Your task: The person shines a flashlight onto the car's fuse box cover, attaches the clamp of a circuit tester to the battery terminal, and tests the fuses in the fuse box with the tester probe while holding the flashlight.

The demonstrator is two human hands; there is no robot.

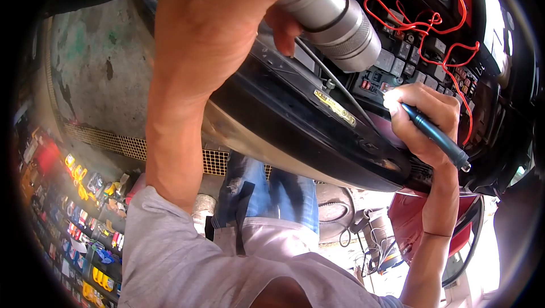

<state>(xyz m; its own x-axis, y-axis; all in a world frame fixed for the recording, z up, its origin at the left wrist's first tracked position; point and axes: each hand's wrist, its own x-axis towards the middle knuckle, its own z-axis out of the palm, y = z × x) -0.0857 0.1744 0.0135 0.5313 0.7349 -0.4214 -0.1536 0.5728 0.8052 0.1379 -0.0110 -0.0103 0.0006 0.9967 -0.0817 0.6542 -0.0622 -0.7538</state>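
My left hand (238,1) reaches in from the upper left with its fingers wrapped round a silver flashlight (335,21). The flashlight's knurled head points down over an open fuse box (400,61) in a car's engine bay. My right hand (426,115) grips a dark teal pen-shaped tool (434,132), its rear end toward the lower right. The tool's front end is by small red fuses (368,85), at the near edge of the fuse box. Whether the tip touches a fuse is too small to tell. A thin red wire (420,27) loops across the box.
The black car body edge (306,120) with a yellow label (335,107) runs below my hands. A thin dark rod (338,84) crosses beside the fuse box. Shelves of coloured packages (85,234) stand lower left. A yellow floor grating (119,143) crosses the concrete floor (96,69).
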